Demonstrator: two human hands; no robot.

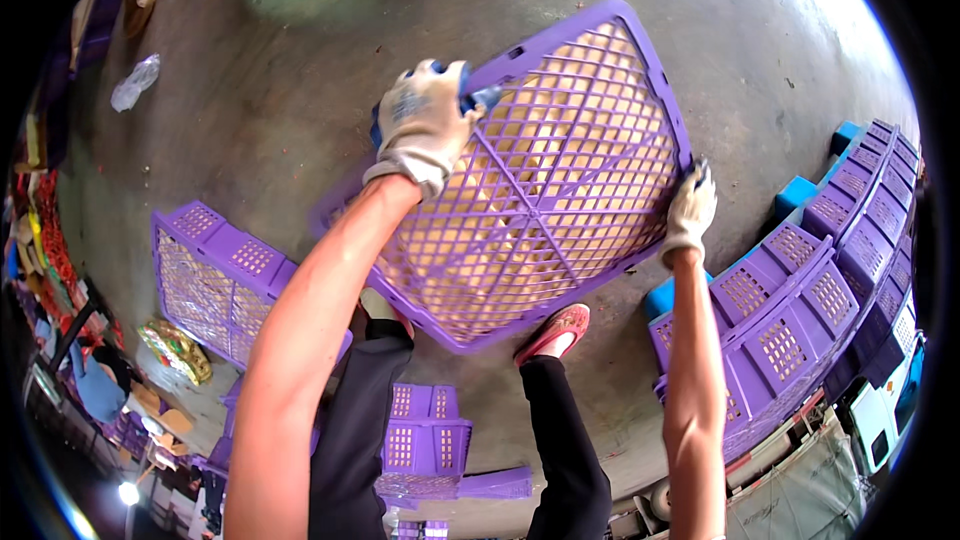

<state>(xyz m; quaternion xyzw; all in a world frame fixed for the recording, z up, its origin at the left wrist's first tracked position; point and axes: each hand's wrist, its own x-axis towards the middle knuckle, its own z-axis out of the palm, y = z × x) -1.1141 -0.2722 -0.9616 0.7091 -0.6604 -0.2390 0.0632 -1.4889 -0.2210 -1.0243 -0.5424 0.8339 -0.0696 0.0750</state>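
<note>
A large purple plastic crate (535, 212) is tilted between my hands, its lattice face toward me. Pale tan pieces show through the lattice; I cannot tell what they are. My left hand (425, 120), in a white glove with blue-coated fingers, grips the crate's far left rim. On the opposite side, my right hand (692, 208), gloved the same way, holds the crate's right edge, with its fingers partly hidden behind the rim. Below the crate's near edge shows my red shoe (560, 332).
Purple crates stand stacked in a curving row (775, 310) at the right, with blue containers (795, 195) beside it. Another purple crate (220, 275) lies at the left, near a shiny patterned bag (175, 350). More crates (425, 430) stand behind my legs. Clear plastic (135, 83) lies on the concrete floor.
</note>
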